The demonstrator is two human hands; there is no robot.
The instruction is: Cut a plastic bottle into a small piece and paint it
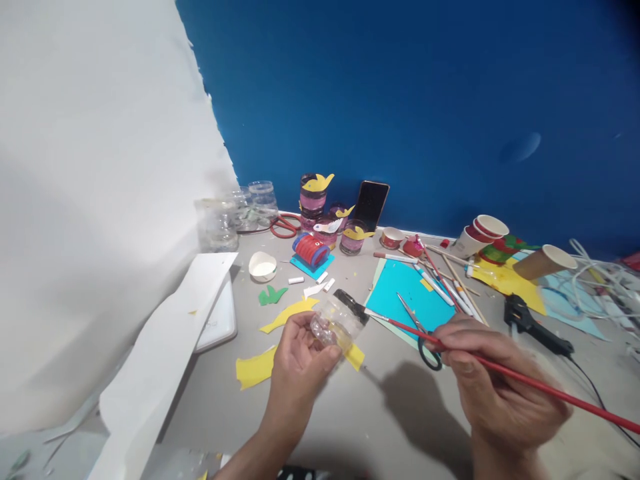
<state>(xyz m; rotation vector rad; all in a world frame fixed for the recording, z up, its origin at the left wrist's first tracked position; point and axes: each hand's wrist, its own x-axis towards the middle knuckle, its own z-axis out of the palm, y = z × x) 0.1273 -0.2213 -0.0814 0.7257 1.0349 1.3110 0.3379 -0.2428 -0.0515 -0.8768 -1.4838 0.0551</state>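
In my left hand (300, 367) is a clear plastic bottle bottom (345, 317), tilted, with a dark painted band (351, 305) around its rim. The fingers and thumb close around its base. My right hand (500, 380) pinches a long red paintbrush (407, 327), whose tip touches or nearly touches the dark band. Yellow paper pieces (255, 368) lie beside and behind my left hand. Under the brush, scissors (413, 310) with dark handles rest on blue paper (400, 287), close to my right hand.
Painted plastic cups with paper shapes (353, 239) stand by the wall near a phone (371, 205). Clear plastic pieces (263, 198) and red-handled scissors (285, 226) are at back left. A glue gun (537, 327), paper cups (547, 262) and cables occupy the right. White paper (165, 360) lies left.
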